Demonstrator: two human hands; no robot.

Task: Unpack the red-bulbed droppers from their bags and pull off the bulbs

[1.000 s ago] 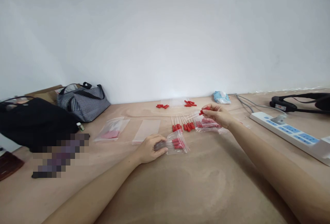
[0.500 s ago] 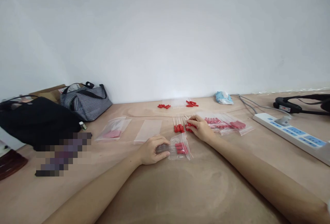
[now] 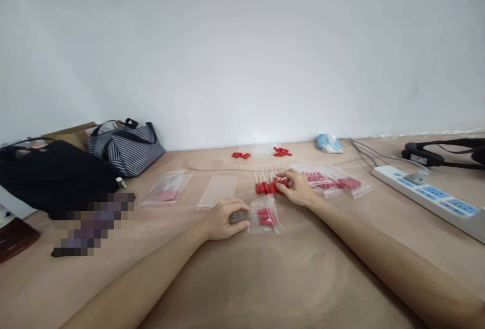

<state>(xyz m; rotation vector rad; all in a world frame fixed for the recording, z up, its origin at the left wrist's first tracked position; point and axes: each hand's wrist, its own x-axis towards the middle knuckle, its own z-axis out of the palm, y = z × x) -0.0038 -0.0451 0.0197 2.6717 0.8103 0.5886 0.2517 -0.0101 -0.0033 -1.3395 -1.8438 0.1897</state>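
My left hand point(image 3: 223, 220) curls its thumb and fingers round the left end of a clear zip bag point(image 3: 253, 225) lying on the table. Several droppers with red rubber bulbs point(image 3: 266, 216) are inside, bulbs at the right end. Just beyond the bag lies a row of loose droppers point(image 3: 261, 187), their pale stems pointing away from me. At the right end of this row, my right hand point(image 3: 297, 188) has its thumb and fingers closed about a red-bulbed dropper. Its fingers hide part of the droppers there.
Filled bags point(image 3: 348, 182) lie right of my right hand. A flat bag point(image 3: 217, 192) and another bag with pink point(image 3: 166, 192) lie left. Loose red bulbs point(image 3: 241, 155) sit near the wall. A power strip point(image 3: 428, 192) stands right; a striped bag point(image 3: 129, 149) stands left.
My right hand has shifted slightly at the row's right end, and more red bulbs show beside its fingers. The left hand and the bag under it stay in place.
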